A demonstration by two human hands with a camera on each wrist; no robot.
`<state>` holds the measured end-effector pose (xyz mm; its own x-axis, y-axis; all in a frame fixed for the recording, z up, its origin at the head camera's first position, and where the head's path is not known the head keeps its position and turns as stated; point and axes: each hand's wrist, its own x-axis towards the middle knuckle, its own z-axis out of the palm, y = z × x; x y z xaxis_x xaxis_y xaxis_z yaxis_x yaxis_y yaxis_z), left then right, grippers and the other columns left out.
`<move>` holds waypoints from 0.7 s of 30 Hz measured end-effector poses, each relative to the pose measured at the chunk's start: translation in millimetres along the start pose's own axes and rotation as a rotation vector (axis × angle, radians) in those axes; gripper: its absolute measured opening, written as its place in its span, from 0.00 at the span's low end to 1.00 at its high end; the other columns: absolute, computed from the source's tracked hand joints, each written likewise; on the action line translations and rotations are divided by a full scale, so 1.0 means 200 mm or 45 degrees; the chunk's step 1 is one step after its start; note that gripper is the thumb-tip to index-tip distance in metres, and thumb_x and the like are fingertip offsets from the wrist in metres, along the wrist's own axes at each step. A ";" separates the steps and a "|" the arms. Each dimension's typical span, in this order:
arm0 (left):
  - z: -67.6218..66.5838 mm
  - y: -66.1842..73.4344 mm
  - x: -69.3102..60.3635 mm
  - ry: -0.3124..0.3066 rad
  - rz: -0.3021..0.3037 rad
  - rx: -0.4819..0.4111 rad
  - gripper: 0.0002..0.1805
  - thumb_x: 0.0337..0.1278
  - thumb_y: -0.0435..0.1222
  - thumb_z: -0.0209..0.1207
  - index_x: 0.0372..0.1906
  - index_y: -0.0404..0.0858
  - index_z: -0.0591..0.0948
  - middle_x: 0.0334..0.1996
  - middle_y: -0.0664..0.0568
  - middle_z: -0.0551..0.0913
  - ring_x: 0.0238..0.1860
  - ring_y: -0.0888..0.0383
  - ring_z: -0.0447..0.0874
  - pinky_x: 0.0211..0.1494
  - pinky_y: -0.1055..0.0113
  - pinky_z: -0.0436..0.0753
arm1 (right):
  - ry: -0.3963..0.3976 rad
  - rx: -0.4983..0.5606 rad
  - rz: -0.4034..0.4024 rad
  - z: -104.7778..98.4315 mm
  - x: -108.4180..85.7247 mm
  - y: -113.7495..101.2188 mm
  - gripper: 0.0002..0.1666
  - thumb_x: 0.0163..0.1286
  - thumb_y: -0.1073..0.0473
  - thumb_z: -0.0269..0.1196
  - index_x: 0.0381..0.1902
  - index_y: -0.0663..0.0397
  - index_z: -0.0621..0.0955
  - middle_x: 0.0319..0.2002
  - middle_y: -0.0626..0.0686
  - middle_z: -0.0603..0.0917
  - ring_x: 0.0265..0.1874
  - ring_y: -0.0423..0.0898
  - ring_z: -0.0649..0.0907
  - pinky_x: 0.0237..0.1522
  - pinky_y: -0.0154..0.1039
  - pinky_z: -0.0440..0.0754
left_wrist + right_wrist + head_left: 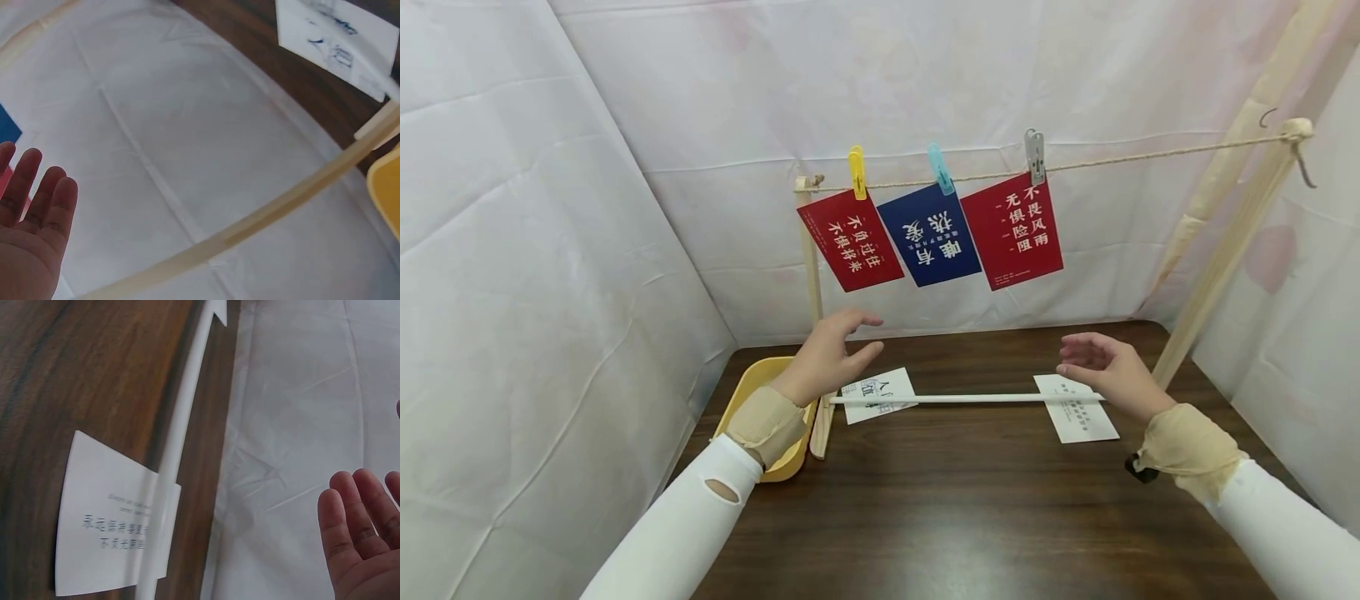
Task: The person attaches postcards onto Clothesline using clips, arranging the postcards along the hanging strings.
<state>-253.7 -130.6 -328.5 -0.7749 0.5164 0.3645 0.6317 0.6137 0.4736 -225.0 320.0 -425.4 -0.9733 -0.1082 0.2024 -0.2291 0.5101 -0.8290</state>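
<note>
Three cards hang from a rope [1120, 162] strung between two wooden posts: a red card [853, 243] under a yellow clothespin [857, 172], a blue card [929, 237] under a light blue clothespin [940, 169], and another red card [1017, 233] under a grey clothespin [1034, 157]. My left hand [831, 354] hovers below the left red card, thumb and fingers apart, holding nothing. My right hand [1108, 371] is raised above the white card on the right, its fingers loosely bent and holding nothing. In the wrist views, both palms show bare.
A white rod [977, 398] runs between the post bases, crossing over a left white card [880, 396] and a right white card [1078, 421] on the brown table [955, 517]. Left of the left post [812, 267] stands a yellow basket [747, 385]. The right post [1228, 258] leans outward.
</note>
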 end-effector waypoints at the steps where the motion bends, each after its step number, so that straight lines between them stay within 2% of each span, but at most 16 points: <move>1: 0.01 -0.01 -0.01 -0.002 -0.008 0.003 0.21 0.72 0.36 0.68 0.65 0.35 0.83 0.63 0.42 0.87 0.67 0.43 0.83 0.71 0.45 0.84 | -0.004 -0.007 -0.003 0.01 0.00 0.01 0.30 0.75 0.58 0.73 0.68 0.65 0.79 0.51 0.42 0.88 0.45 0.25 0.85 0.46 0.24 0.84; 5: 0.03 -0.06 -0.04 -0.011 -0.019 -0.003 0.20 0.73 0.36 0.68 0.65 0.34 0.83 0.63 0.41 0.86 0.67 0.43 0.83 0.71 0.44 0.83 | -0.015 -0.055 -0.032 0.03 -0.02 0.03 0.29 0.74 0.60 0.74 0.67 0.66 0.80 0.55 0.60 0.89 0.45 0.25 0.84 0.46 0.23 0.83; 7: 0.04 -0.09 -0.06 -0.023 -0.039 -0.008 0.20 0.74 0.36 0.67 0.65 0.34 0.83 0.63 0.41 0.86 0.67 0.42 0.83 0.70 0.44 0.84 | -0.024 -0.076 -0.034 0.04 -0.03 0.04 0.29 0.72 0.60 0.75 0.66 0.66 0.81 0.55 0.64 0.89 0.44 0.26 0.84 0.45 0.24 0.84; 14: 0.06 -0.19 -0.13 -0.043 -0.133 -0.007 0.20 0.75 0.36 0.66 0.65 0.34 0.83 0.64 0.40 0.86 0.69 0.41 0.82 0.74 0.41 0.81 | -0.118 -0.100 0.000 0.07 -0.05 0.09 0.29 0.74 0.59 0.74 0.66 0.67 0.81 0.57 0.68 0.88 0.45 0.30 0.86 0.44 0.30 0.88; 21: 0.09 -0.30 -0.21 -0.042 -0.220 0.017 0.20 0.74 0.37 0.67 0.64 0.31 0.84 0.62 0.38 0.87 0.67 0.38 0.84 0.72 0.40 0.81 | -0.183 -0.205 -0.060 0.10 -0.08 0.15 0.28 0.72 0.59 0.75 0.64 0.68 0.83 0.55 0.68 0.89 0.48 0.52 0.90 0.44 0.32 0.88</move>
<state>-260.0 -178.6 -386.5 -0.8709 0.4220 0.2520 0.4898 0.7026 0.5162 -217.3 320.6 -463.5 -0.9561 -0.2499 0.1529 -0.2805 0.6304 -0.7239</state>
